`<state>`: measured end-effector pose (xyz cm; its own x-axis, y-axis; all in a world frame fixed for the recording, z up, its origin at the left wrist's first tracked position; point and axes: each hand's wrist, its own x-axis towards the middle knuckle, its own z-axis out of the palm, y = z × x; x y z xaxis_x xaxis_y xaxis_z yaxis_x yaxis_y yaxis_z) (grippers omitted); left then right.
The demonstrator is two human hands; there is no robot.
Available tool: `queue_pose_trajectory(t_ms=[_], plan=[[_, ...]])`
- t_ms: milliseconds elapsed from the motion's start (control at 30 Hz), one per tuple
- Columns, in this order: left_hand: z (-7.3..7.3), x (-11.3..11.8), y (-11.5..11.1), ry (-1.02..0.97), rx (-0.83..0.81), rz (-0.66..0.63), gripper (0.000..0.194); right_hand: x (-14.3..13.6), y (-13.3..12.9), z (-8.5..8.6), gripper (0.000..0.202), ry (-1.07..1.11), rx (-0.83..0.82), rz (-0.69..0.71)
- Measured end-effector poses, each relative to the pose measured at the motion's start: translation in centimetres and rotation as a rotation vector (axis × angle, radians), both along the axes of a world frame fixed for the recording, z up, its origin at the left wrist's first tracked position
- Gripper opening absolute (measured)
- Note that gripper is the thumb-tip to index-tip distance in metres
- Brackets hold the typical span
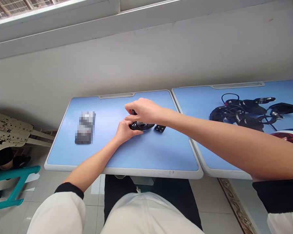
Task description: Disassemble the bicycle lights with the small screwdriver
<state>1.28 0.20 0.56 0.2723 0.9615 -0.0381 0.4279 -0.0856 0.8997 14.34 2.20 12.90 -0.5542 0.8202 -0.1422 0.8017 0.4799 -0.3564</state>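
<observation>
A glossy black part (141, 125) lies on the near blue-topped table (146, 152), partly covered by my hands. My left hand (126, 130) is closed around its left end, with the thumb along the near side. Above it, my right hand (141, 110) pinches a short black upright piece (133, 112) at the part's left end. Just right of the black part sits a small black block with pale dots (160, 128). The fingertips of my right hand are partly hidden behind the hand itself.
A pixelated dark-and-grey object (85, 128) lies on the table's left side. The right-hand table (207, 152) holds several black parts with round clamps (243, 112) and a red glossy item (286, 137). A wall stands behind; a green stool (17, 188) is at lower left.
</observation>
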Motion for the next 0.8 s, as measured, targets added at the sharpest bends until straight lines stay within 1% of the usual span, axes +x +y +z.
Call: queue_pose_trajectory(t_ms=[33, 67, 133, 200, 233, 300, 333, 400, 433, 500, 600, 700, 733, 800], plan=[[0.0, -0.01, -0.01, -0.004, 0.014, 0.004, 0.021, 0.05, -0.01, -0.01, 0.013, 0.026, -0.016, 0.016], [0.01, -0.01, -0.02, -0.014, 0.03, 0.005, 0.021, 0.14, -0.01, -0.03, 0.011, 0.053, -0.03, 0.033], [0.02, 0.0, -0.02, -0.035, 0.055, -0.001, 0.025, 0.3, -0.01, -0.07, 0.017, 0.087, -0.052, 0.064], [-0.01, 0.01, 0.01, -0.033, 0.062, -0.005, 0.026, 0.31, -0.02, -0.07, 0.012, 0.089, -0.066, 0.081], [-0.05, 0.01, 0.04, -0.022, 0.053, -0.004, 0.025, 0.24, -0.04, -0.05, 0.011, 0.071, -0.061, 0.069], [-0.12, 0.0, 0.09, 0.003, 0.02, -0.001, 0.022, 0.01, -0.09, 0.05, 0.022, 0.016, -0.024, 0.015], [-0.15, -0.01, 0.1, 0.013, 0.004, 0.001, 0.021, -0.09, -0.12, 0.12, 0.025, -0.007, -0.006, -0.014], [-0.17, -0.02, 0.09, 0.02, -0.001, -0.001, 0.021, -0.16, -0.13, 0.28, 0.018, -0.018, -0.002, -0.038], [-0.16, -0.03, 0.07, 0.016, 0.015, 0.001, 0.02, -0.12, -0.12, 0.34, 0.015, -0.001, -0.013, -0.029], [-0.12, -0.02, 0.02, 0.004, 0.049, 0.007, 0.022, 0.03, -0.07, 0.38, 0.019, 0.051, -0.042, 0.009], [-0.02, 0.05, -0.01, -0.009, 0.077, 0.019, 0.031, 0.09, -0.1, 0.19, 0.02, 0.103, -0.071, 0.066], [0.07, 0.11, 0.01, -0.013, 0.092, 0.009, 0.039, -0.21, -0.29, -0.06, 0.026, 0.054, -0.043, 0.025], [0.07, 0.11, 0.03, -0.01, 0.092, 0.006, 0.039, -0.28, -0.35, -0.1, 0.027, 0.046, -0.035, 0.01], [0.04, 0.09, 0.04, 0.001, 0.08, 0.005, 0.034, -0.23, -0.38, -0.02, 0.021, 0.079, -0.052, 0.013]])
